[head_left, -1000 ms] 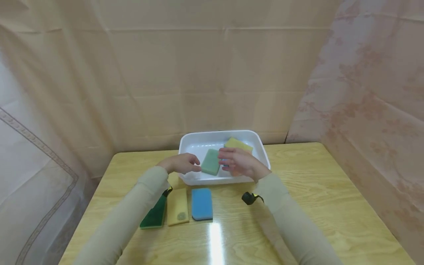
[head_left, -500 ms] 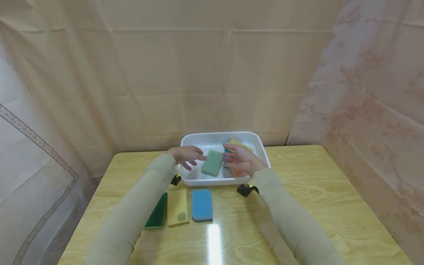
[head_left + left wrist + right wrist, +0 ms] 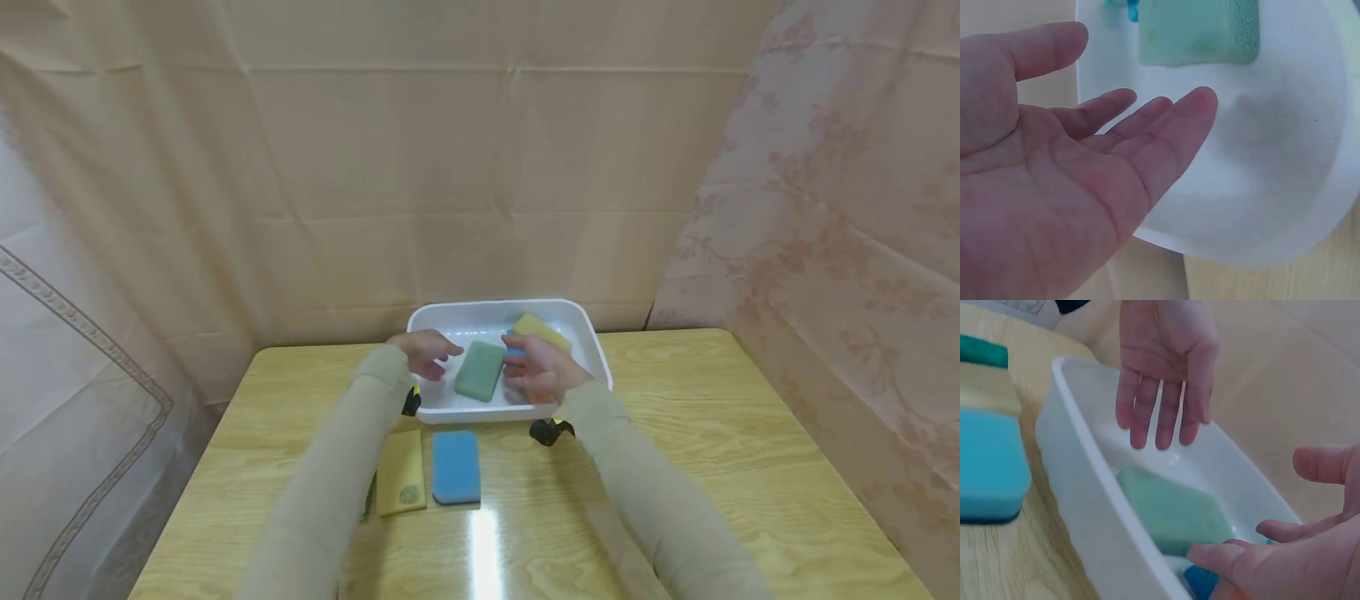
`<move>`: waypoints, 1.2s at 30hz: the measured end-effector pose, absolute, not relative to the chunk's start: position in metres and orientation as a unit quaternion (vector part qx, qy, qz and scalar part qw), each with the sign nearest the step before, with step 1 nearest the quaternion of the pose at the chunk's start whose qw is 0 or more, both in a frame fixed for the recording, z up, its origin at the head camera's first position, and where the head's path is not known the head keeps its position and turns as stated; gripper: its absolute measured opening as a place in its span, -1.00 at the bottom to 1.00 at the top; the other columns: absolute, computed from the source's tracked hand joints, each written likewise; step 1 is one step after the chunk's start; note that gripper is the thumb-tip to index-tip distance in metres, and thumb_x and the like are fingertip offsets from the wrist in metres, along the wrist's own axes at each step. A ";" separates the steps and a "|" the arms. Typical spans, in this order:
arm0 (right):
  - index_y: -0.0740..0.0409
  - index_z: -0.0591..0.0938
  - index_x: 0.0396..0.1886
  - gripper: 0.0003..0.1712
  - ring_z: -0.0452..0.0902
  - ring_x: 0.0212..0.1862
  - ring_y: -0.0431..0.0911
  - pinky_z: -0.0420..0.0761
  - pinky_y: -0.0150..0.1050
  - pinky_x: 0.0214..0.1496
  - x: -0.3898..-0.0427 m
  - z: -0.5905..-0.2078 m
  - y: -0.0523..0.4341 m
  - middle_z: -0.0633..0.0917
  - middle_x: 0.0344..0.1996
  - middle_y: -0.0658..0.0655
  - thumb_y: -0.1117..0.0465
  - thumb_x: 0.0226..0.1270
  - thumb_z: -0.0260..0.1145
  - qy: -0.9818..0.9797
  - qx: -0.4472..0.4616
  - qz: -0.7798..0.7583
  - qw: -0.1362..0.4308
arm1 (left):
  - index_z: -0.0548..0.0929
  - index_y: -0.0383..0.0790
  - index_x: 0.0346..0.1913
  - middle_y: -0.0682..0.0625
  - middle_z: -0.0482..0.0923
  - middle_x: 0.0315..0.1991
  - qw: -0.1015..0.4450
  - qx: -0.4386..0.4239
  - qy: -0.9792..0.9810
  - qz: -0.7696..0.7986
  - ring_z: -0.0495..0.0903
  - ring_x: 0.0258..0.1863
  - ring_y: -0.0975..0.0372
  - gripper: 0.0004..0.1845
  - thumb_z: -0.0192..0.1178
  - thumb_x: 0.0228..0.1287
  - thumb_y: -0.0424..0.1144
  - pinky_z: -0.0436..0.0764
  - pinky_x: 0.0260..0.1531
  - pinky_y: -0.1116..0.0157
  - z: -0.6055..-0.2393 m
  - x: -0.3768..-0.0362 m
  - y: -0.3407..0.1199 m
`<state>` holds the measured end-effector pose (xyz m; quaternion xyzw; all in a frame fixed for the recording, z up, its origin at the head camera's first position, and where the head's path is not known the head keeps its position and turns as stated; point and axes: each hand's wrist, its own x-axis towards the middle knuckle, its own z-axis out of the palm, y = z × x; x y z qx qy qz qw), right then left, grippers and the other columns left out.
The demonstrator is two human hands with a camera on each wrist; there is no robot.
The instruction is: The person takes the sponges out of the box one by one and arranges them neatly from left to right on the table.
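We see both hands over a white tub [image 3: 600, 354] that stands at the far side of the wooden bench [image 3: 750, 467]. The left hand [image 3: 423, 350] hovers above the tub's left end with its fingers straight and slightly spread, palm open, and it holds nothing; the left wrist view shows the bare palm over the tub's white floor. The right hand [image 3: 542, 368] is over the tub's right half, its fingers loosely extended and its thumb apart, and it also holds nothing. Its fingertips [image 3: 1210, 556] come close to the green sponge, though we cannot tell whether they touch it.

The green sponge [image 3: 479, 370] lies flat on the tub's floor between the two hands, apart from the left one. Behind the right hand, a yellow sponge [image 3: 542, 331] leans in the tub's far right corner, and a bit of blue shows beside it; we cannot tell what that blue piece is.

On the bench just in front of the tub a blue sponge [image 3: 456, 467] lies flat, with a yellow pad [image 3: 401, 483] just beside it on the left. A dark green sponge [image 3: 982, 351] lies next along, mostly hidden under the left sleeve in the head view.
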<state>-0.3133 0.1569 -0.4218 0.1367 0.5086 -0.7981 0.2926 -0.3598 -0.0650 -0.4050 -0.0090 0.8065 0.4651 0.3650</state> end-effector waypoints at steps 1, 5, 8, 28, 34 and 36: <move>0.24 -0.12 0.62 -0.22 -0.29 0.60 0.24 -0.18 0.04 0.60 -0.314 -0.424 0.158 -0.14 0.60 0.37 0.09 0.65 0.01 0.510 0.140 -0.797 0.292 | 0.22 -0.43 0.48 -0.37 0.18 0.48 0.363 -0.015 0.805 0.468 0.39 0.35 -0.15 -0.39 0.08 0.56 -0.16 0.52 0.26 0.09 -0.407 -0.361 -0.066; 0.28 -0.19 0.62 -0.16 -0.31 0.60 0.24 -0.18 0.06 0.59 -0.315 -0.431 0.160 -0.19 0.60 0.37 0.08 0.64 0.02 0.510 0.155 -0.793 0.294 | 0.24 -0.41 0.49 -0.34 0.22 0.47 0.362 -0.026 0.802 0.474 0.42 0.33 -0.12 -0.38 0.08 0.56 -0.14 0.52 0.26 0.11 -0.415 -0.364 -0.066; 0.29 -0.21 0.62 -0.14 -0.31 0.60 0.25 -0.17 0.09 0.59 -0.315 -0.435 0.161 -0.20 0.60 0.37 0.09 0.63 0.04 0.508 0.163 -0.795 0.289 | 0.26 -0.40 0.47 -0.31 0.25 0.45 0.363 -0.029 0.802 0.474 0.45 0.30 -0.09 -0.39 0.08 0.56 -0.11 0.53 0.24 0.12 -0.420 -0.364 -0.064; 0.33 -0.20 0.61 -0.08 -0.24 0.58 0.31 -0.08 0.16 0.57 -0.318 -0.435 0.152 -0.13 0.58 0.43 0.05 0.60 0.11 0.495 0.206 -0.788 0.303 | 0.31 -0.40 0.43 -0.30 0.34 0.39 0.355 -0.021 0.809 0.467 0.53 0.21 -0.10 -0.43 0.06 0.56 -0.11 0.62 0.13 0.13 -0.434 -0.368 -0.054; 0.27 -0.18 0.62 -0.10 -0.23 0.58 0.32 -0.06 0.18 0.56 -0.319 -0.436 0.150 -0.12 0.59 0.40 0.04 0.60 0.10 0.498 0.208 -0.784 0.307 | 0.31 -0.40 0.44 -0.33 0.29 0.42 0.362 -0.019 0.800 0.478 0.46 0.29 -0.15 -0.46 0.03 0.57 -0.15 0.53 0.25 0.07 -0.426 -0.359 -0.053; 0.26 -0.18 0.62 -0.10 -0.23 0.58 0.33 -0.05 0.18 0.56 -0.320 -0.437 0.151 -0.12 0.59 0.40 0.04 0.60 0.10 0.499 0.209 -0.783 0.307 | 0.31 -0.41 0.44 -0.34 0.30 0.41 0.362 -0.017 0.801 0.477 0.46 0.29 -0.16 -0.45 0.04 0.57 -0.15 0.53 0.24 0.07 -0.427 -0.359 -0.053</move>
